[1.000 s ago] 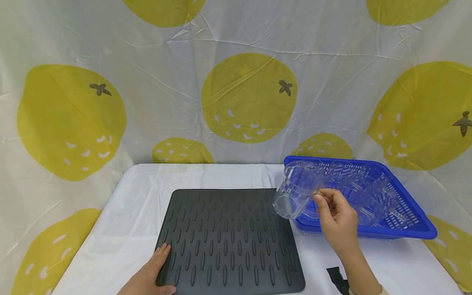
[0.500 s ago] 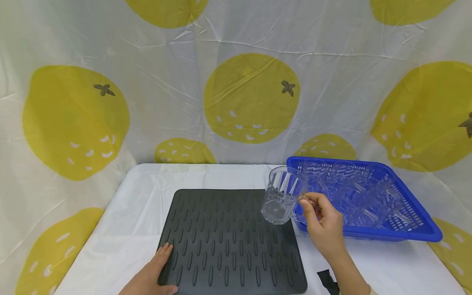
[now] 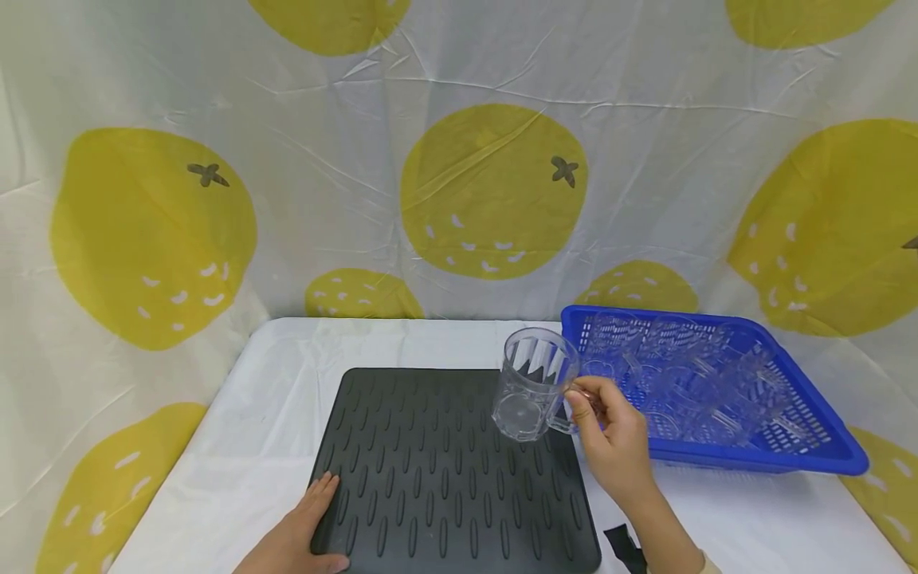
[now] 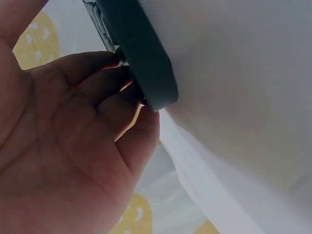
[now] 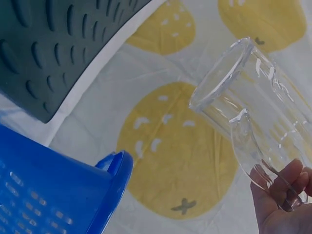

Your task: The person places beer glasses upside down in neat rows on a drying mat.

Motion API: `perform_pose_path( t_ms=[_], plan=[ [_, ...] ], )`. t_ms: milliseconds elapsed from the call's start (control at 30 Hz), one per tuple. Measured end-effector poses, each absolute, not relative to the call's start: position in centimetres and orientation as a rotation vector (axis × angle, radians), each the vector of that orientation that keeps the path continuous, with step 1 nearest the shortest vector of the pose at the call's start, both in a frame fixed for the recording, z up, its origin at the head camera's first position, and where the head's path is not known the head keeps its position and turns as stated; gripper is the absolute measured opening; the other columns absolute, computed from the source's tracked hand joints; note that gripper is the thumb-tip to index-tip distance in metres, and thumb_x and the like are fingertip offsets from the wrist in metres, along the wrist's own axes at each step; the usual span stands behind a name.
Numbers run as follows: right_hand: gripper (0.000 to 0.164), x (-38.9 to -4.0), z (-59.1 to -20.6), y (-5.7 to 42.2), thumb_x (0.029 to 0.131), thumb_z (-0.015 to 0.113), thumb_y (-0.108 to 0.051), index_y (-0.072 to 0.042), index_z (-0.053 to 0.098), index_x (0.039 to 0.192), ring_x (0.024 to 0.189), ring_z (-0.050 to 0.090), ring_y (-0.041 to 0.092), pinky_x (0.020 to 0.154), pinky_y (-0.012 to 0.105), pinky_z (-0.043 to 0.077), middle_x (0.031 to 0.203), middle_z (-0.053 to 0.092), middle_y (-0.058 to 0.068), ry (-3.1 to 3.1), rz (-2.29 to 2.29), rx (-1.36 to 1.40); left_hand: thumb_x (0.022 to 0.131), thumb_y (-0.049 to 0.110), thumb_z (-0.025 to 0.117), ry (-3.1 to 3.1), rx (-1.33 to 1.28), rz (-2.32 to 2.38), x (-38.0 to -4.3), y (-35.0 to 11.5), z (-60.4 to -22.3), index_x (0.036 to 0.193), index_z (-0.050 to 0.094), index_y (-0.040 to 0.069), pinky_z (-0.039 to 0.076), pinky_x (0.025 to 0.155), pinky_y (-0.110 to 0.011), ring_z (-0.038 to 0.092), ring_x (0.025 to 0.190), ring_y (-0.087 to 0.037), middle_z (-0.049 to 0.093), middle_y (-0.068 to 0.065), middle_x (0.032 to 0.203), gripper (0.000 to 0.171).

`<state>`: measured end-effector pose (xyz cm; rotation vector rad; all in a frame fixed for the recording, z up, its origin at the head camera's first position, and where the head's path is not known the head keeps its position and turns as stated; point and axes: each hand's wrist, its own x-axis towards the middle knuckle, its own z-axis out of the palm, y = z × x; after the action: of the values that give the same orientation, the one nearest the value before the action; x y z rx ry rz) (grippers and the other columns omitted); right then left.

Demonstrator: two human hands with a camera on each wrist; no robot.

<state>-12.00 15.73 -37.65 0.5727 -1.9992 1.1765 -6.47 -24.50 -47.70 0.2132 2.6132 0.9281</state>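
My right hand [image 3: 615, 437] grips a clear mug [image 3: 532, 381] by its handle. The mug hangs, slightly tilted, over the back right part of a dark ribbed mat [image 3: 430, 478]. In the right wrist view, the fingers [image 5: 287, 183] are curled through the handle of the mug [image 5: 278, 107]. My left hand [image 3: 297, 526] rests at the mat's front left corner, fingers along the left edge and thumb by the front edge. The left wrist view has its fingertips touching the side of the mat [image 4: 148, 63], with the palm facing the camera.
A blue perforated basket [image 3: 760, 461] holding several clear mugs [image 3: 688, 391] stands right of the mat. A black strip [image 3: 625, 550] lies beside the right forearm. White cloth [image 3: 237, 414] covers the table, and a lemon-print curtain [image 3: 315, 175] hangs behind it.
My right hand has carried the mug left from the basket's edge to over the mat, and the mug has become more upright. The left hand stays at the mat's corner.
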Motion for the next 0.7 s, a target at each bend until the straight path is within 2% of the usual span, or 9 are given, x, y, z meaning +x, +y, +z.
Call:
perform_pose_path(
  t_ms=[267, 700],
  plan=[
    [0.020, -11.9, -38.0, 15.0, 0.085, 0.061, 0.018, 0.004, 0.064, 0.099, 0.062, 0.056, 0.008, 0.053, 0.016, 0.044, 0.073, 0.060, 0.008, -2.022, 1.222, 0.563, 0.068, 0.039, 0.087, 2.622, 0.239, 0.930, -6.4, -24.5, -47.7, 0.148, 0.026, -0.012, 0.025, 0.104, -0.066, 0.017, 0.139, -0.052, 0.022, -0.034, 0.152, 0.112],
    [0.024, -11.9, -39.0, 14.0, 0.085, 0.060, 0.019, 0.002, 0.063, 0.102, 0.064, 0.055, 0.009, 0.058, 0.015, 0.046, 0.083, 0.064, 0.006, -2.066, 1.279, 0.588, 0.069, 0.039, 0.086, 2.620, 0.252, 0.963, -6.3, -24.6, -47.8, 0.148, 0.024, -0.011, 0.024, 0.104, -0.066, 0.015, 0.140, -0.052, 0.019, -0.033, 0.153, 0.113]
  ],
)
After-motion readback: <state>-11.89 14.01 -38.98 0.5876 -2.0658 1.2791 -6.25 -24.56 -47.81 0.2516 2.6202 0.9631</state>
